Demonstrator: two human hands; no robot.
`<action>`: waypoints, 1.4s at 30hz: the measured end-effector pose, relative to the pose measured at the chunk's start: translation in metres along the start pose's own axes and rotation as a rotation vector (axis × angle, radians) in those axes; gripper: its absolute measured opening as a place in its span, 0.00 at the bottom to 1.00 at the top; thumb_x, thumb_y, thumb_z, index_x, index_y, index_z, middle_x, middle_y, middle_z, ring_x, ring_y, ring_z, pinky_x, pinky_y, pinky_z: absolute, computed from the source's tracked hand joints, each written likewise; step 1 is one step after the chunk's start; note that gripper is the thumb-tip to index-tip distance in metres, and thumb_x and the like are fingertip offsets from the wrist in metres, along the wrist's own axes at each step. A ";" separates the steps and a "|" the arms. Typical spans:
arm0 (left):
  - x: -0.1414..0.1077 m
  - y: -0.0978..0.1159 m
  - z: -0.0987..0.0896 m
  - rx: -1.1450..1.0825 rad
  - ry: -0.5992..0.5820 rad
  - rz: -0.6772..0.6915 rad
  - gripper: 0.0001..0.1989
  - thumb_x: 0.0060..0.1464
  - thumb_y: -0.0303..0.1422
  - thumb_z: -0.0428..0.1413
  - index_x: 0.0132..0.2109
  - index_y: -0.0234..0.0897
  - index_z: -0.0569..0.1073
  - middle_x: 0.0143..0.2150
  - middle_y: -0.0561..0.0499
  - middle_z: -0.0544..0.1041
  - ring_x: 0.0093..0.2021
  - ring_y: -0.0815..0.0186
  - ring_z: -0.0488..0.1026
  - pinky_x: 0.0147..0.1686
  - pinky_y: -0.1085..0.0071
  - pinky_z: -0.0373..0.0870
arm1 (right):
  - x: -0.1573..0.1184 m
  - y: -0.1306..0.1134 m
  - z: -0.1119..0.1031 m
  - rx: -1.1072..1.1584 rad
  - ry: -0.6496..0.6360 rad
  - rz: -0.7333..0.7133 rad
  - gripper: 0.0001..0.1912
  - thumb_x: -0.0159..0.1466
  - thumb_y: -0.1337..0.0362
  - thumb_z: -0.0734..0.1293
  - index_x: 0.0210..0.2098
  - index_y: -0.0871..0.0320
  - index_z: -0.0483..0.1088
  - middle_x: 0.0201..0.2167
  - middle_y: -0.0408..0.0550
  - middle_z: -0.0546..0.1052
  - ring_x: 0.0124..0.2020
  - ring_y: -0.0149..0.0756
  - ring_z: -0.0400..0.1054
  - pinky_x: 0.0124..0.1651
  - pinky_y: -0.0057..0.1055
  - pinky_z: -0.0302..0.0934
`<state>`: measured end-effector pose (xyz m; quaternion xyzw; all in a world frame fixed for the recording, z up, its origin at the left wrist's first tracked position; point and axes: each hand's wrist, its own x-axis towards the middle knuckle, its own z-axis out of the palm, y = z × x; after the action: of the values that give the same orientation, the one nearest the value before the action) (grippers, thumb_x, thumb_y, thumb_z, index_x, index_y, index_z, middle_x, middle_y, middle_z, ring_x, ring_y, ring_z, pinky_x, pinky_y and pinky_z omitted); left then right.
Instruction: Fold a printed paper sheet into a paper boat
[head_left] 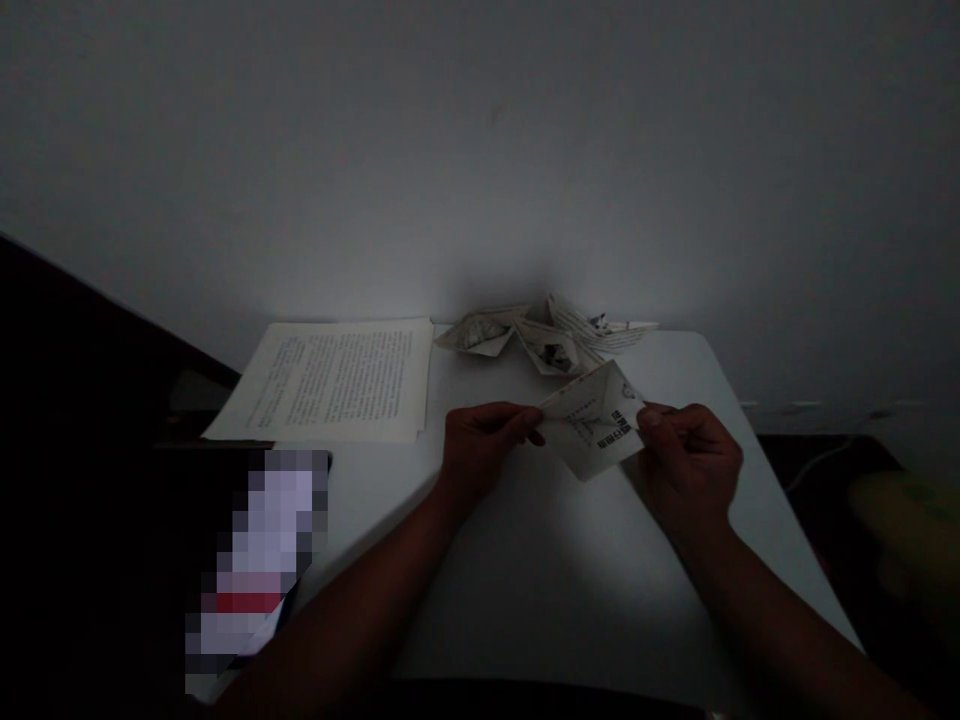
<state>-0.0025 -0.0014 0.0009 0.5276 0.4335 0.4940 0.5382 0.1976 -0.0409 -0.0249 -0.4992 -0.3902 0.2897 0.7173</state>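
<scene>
A folded square of printed paper (589,425) is held up over the white table (540,590), one corner toward me. My left hand (487,440) pinches its left corner between thumb and fingers. At the right corner, my right hand (690,455) grips the paper with the thumb on top. Just beyond it lie several folded paper boats (484,330), made of printed pages and bunched together near the wall.
A stack of printed sheets (330,380) lies at the table's back left. A phone with a blurred-out screen (259,550) rests at the left edge, beside my left forearm. The wall (480,150) rises behind the table.
</scene>
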 end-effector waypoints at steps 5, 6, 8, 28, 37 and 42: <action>-0.001 0.000 0.002 -0.043 0.026 0.000 0.08 0.46 0.36 0.64 0.26 0.35 0.80 0.21 0.51 0.78 0.22 0.71 0.73 0.26 0.75 0.72 | 0.000 0.001 0.000 0.026 -0.003 0.013 0.12 0.53 0.65 0.75 0.22 0.57 0.67 0.28 0.43 0.79 0.26 0.31 0.71 0.30 0.31 0.64; -0.001 0.000 0.002 -0.049 0.030 0.003 0.08 0.46 0.36 0.64 0.27 0.35 0.80 0.21 0.51 0.78 0.22 0.70 0.74 0.27 0.75 0.72 | 0.000 0.001 0.000 0.022 0.000 0.019 0.12 0.53 0.64 0.75 0.22 0.57 0.67 0.28 0.44 0.79 0.26 0.31 0.71 0.30 0.31 0.64; -0.002 -0.002 0.002 -0.047 0.032 0.017 0.09 0.44 0.35 0.65 0.32 0.35 0.80 0.24 0.50 0.80 0.24 0.69 0.75 0.28 0.73 0.74 | 0.000 0.001 0.000 0.018 0.006 0.030 0.12 0.53 0.64 0.75 0.22 0.57 0.67 0.28 0.44 0.79 0.26 0.31 0.71 0.30 0.31 0.64; -0.004 -0.006 0.001 0.002 0.026 0.050 0.09 0.47 0.37 0.64 0.35 0.38 0.82 0.26 0.50 0.81 0.28 0.66 0.78 0.35 0.69 0.77 | 0.001 0.000 0.000 0.017 0.009 0.023 0.14 0.53 0.63 0.75 0.20 0.57 0.65 0.27 0.43 0.78 0.24 0.31 0.70 0.29 0.31 0.64; 0.000 -0.004 0.003 -0.168 0.053 -0.059 0.08 0.42 0.34 0.67 0.32 0.37 0.82 0.27 0.49 0.82 0.27 0.66 0.78 0.34 0.70 0.77 | 0.000 -0.001 0.002 0.020 -0.003 0.001 0.13 0.54 0.63 0.74 0.21 0.57 0.66 0.27 0.43 0.79 0.27 0.31 0.71 0.30 0.31 0.65; -0.001 -0.008 0.002 -0.178 0.052 -0.076 0.08 0.43 0.34 0.67 0.33 0.37 0.82 0.28 0.49 0.82 0.29 0.67 0.79 0.35 0.71 0.77 | -0.001 -0.003 0.003 0.015 -0.005 -0.016 0.11 0.55 0.65 0.74 0.22 0.57 0.67 0.28 0.44 0.80 0.26 0.31 0.72 0.29 0.29 0.64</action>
<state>0.0004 -0.0021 -0.0064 0.4480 0.4215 0.5232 0.5898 0.1947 -0.0407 -0.0220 -0.4897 -0.3939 0.2884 0.7224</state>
